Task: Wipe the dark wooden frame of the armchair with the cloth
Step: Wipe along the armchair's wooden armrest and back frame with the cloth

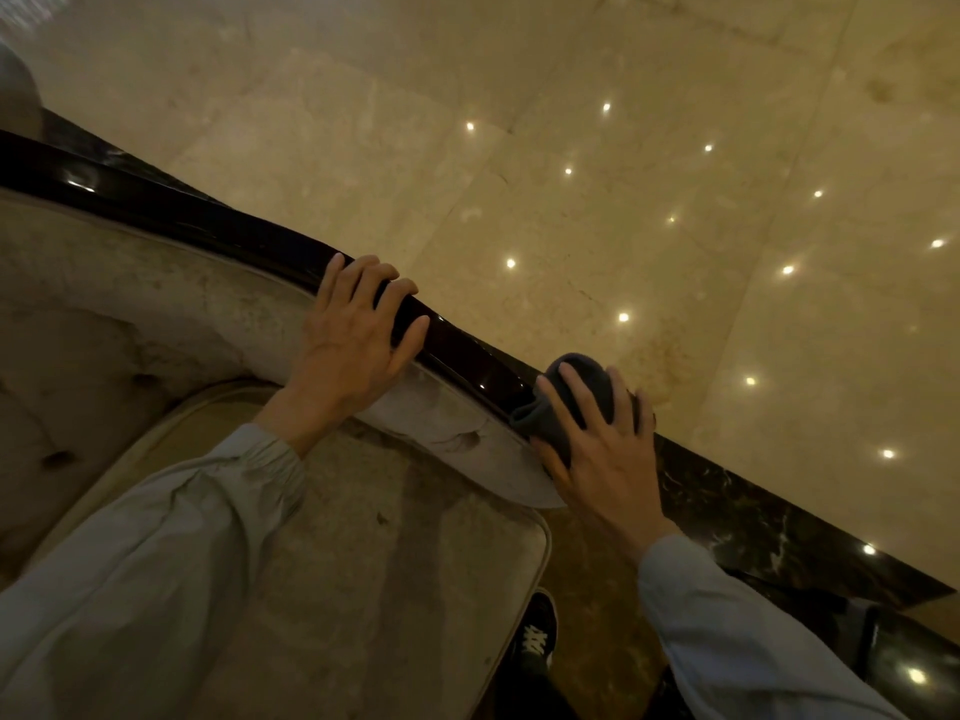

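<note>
At the far left, the glossy dark wooden frame (171, 213) of the armchair is running in a curved rail from the upper left down toward the centre right, edging the worn, pale beige tufted upholstery (104, 324) and, below it, the flat beige seat cushion (363, 537). The left hand (348, 340), in a light grey-blue sleeve (156, 553), is resting spread wide across the rail, fingers draped over its top and palm on the padded edge; it is holding nothing, and appears to be bracing the person or steadying the chair. Further right, the right hand (592, 439) is pressing a bunched dark grey cloth (576, 392) down onto the lower end of the rail, fingers splayed over the wad rather than pinching it, which I judge suits a sliding wipe under even pressure. The cloth is sitting where the frame meets the upholstery's lower tip. Beyond the rail, polished cream marble floor (675, 148) with a dark veined border (753, 517) is reflecting ceiling lights. A dark laced shoe (537, 636) is showing below. The rail between the hands appears unwiped as yet; this cannot be confirmed.
</note>
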